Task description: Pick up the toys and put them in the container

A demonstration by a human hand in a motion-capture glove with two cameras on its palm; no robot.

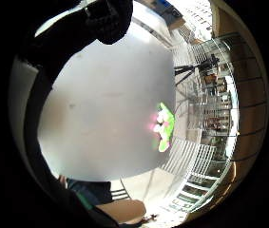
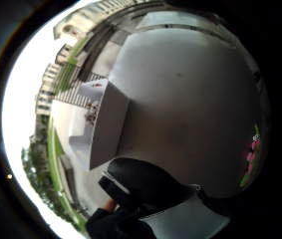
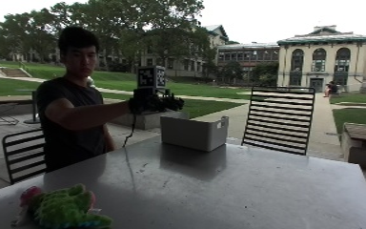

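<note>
One toy (image 3: 62, 208) visible: a green plush with pink patches, lying on its side at the near edge of the table (image 3: 234, 186), well apart from everything else. The little-finger palm view shows the same toy (image 1: 164, 126) far off on the bare tabletop.

Judged handling: soft, light, compressible, not fragile. Fuzzy surface should not slip. Best hold is probably around the thick middle of the body; limbs would flop.

Mid-table is bare. At the far edge stands the container (image 3: 194, 132), a pale open-topped box, upright. Contents not visible from here.

Right hand (image 3: 156, 102), gloved, is raised in the air just above and beside the container, arm outstretched. Nothing seen in it; whether the fingers are curled or straight I cannot tell. Behind, a slatted chair (image 3: 278, 119).

Judgement: hand at container, toy not yet fetched.
</note>
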